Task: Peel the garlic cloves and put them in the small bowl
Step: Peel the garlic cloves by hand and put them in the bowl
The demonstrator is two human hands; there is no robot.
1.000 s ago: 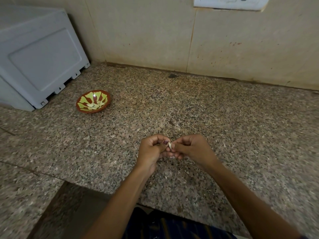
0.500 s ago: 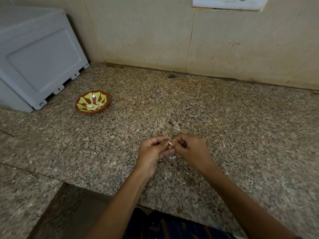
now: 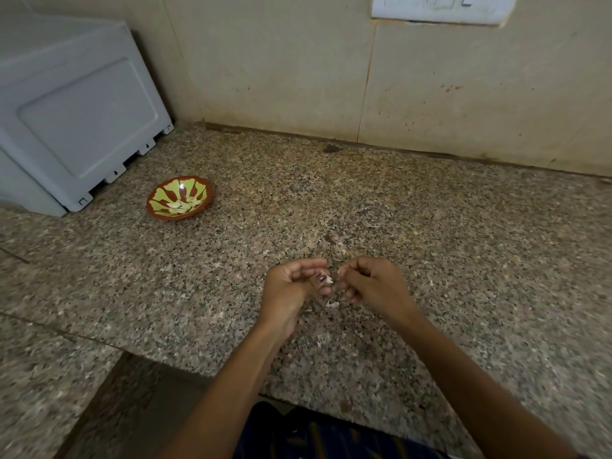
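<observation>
At frame centre the left hand (image 3: 291, 289) pinches the garlic clove (image 3: 328, 279) while the right hand (image 3: 367, 283), now drawn slightly apart, grips torn skin, indicating peeling continues; the bowl (image 3: 180, 198) waits upper left.

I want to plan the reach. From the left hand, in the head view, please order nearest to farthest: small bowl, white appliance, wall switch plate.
1. small bowl, on the counter, far-left of the left hand.
2. white appliance, back left corner.
3. wall switch plate, high on the wall, right.
</observation>
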